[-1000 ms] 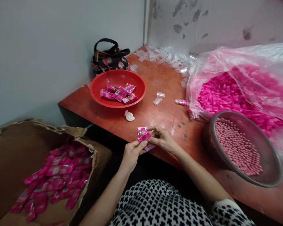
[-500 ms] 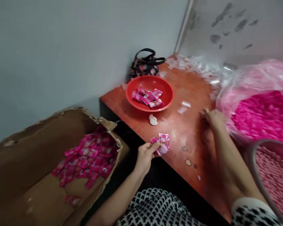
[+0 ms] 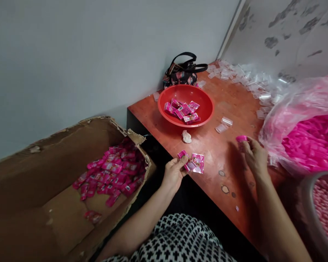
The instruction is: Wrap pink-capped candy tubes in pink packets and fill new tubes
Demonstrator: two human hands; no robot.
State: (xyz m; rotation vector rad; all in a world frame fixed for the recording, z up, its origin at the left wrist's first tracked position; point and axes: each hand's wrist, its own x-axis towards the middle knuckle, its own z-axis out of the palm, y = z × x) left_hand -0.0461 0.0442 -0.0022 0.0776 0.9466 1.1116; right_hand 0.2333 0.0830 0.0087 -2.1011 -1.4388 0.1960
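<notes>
My left hand (image 3: 173, 171) is shut on a joined pair of pink foil sachets (image 3: 197, 162) at the table's front edge, with one sachet sticking out past the fingers. My right hand (image 3: 254, 157), a little to the right over the tabletop, pinches a small bright pink plastic cap (image 3: 241, 138) between its fingertips. Two clear plastic tubes (image 3: 224, 124) lie on the table beyond the hands. Near them is a red bowl (image 3: 203, 102) holding several pink sachets.
An orange-red table (image 3: 229, 94) fills the corner, with many clear tubes along the wall. A plastic bag of pink caps (image 3: 311, 142) and a basin of pink pills (image 3: 303, 214) stand right. An open cardboard box (image 3: 71, 145) of sachets sits left; a dark handbag (image 3: 183, 74) stands behind the bowl.
My right hand has left the sachets, reached toward the bag and now holds a pink cap. My left hand keeps the sachets. The view has swung left, shifting everything rightward.
</notes>
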